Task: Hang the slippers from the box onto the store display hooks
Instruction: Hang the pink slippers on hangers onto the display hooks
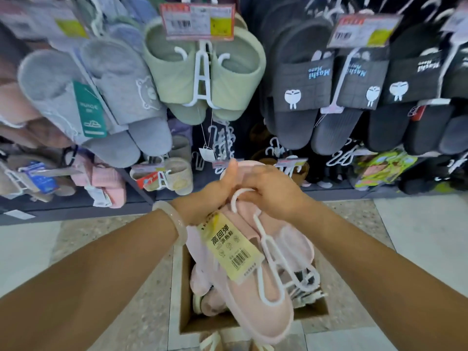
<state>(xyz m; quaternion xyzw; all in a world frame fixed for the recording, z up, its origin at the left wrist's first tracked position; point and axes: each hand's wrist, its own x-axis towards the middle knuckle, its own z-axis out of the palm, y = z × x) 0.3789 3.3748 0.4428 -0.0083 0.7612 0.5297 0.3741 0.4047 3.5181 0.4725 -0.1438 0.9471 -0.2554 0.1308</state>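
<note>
You hold pink slippers [255,300] of smooth, matt foam on a glossy white plastic hanger [268,252], with a pale yellow paper tag [228,247]. Your wrist carries a smooth, milky bangle [174,221]. The box [187,287] is plain brown cardboard. On the rack, the grey slippers [109,97] look like soft cloth, the dark ones [301,97] like matt rubber. The floor [141,300] is speckled stone.

Both hands [249,192] grip pink slippers [255,295] on white hanger [272,262] above box [186,323].
</note>
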